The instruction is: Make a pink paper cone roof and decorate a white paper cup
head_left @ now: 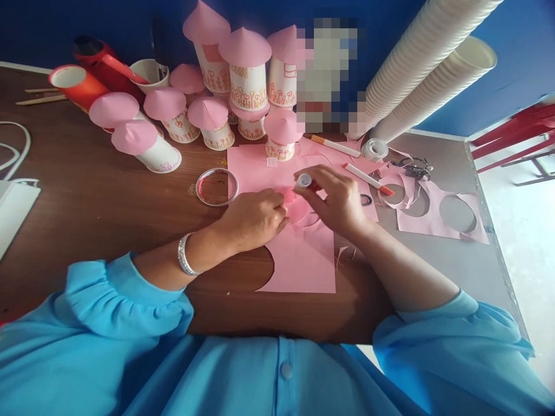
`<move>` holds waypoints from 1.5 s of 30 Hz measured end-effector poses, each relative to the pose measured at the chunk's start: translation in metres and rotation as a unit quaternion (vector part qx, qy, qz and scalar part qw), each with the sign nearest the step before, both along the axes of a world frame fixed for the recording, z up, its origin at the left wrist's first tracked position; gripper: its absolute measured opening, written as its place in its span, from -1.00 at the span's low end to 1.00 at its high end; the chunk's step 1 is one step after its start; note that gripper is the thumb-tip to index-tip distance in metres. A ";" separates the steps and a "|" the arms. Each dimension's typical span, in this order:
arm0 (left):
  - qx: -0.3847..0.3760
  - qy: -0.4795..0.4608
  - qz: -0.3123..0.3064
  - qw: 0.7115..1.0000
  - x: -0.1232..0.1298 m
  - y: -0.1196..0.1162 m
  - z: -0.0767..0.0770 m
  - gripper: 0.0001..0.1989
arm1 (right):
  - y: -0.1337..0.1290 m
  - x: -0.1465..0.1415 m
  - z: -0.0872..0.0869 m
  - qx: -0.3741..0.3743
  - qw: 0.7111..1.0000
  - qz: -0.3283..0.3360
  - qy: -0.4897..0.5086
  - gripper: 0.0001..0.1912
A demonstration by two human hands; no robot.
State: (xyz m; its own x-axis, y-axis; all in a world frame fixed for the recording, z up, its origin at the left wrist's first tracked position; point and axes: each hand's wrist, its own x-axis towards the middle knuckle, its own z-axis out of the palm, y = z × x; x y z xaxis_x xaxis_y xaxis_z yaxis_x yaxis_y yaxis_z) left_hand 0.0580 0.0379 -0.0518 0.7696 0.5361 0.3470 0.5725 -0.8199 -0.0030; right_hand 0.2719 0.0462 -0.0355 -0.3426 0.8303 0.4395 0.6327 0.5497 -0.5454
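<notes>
My left hand (pixel 254 219), with a silver bracelet on its wrist, has its fingers closed on the edge of a small piece of pink paper (pixel 296 205). In my right hand (pixel 340 199) is a glue stick (pixel 304 181), red with a white end, tilted over that paper between thumb and fingers. Both hands are above a large pink paper sheet (pixel 307 271) with curved cut edges. Just left of them lies a roll of tape (pixel 217 186). Paper cups with pink cone roofs and drawn flowers, such as this front cup (pixel 281 149), stand behind.
Tall stacks of white paper cups (pixel 433 86) lean at the back right. Nearby lie felt pens (pixel 368 178), a clear tape roll (pixel 374 149), scissors (pixel 416 169) and pink paper scraps (pixel 410 219). A red cup stack (pixel 76 86) stands back left; a white bag (pixel 17 208) is far left.
</notes>
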 end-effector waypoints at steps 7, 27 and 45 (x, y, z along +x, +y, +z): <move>-0.005 0.006 -0.002 1.000 0.000 0.000 0.001 -0.67 | -0.001 0.006 0.008 0.014 0.999 -0.028 0.015 -0.86; -0.004 -0.011 -0.003 1.000 0.000 0.000 0.002 -0.68 | 0.008 0.003 -0.013 -0.025 0.998 0.036 -0.046 -0.83; -0.005 -0.014 -0.005 1.000 0.000 0.001 0.001 -0.67 | 0.001 0.012 -0.007 -0.050 0.999 0.002 0.006 -0.90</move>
State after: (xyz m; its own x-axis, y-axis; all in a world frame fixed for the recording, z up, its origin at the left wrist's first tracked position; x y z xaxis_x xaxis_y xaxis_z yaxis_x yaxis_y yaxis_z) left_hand 0.0580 0.0385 -0.0512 0.7645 0.5323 0.3636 0.5644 -0.8253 0.0215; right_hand 0.2842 0.0475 -0.0421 -0.3409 0.8691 0.3583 0.6242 0.4943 -0.6050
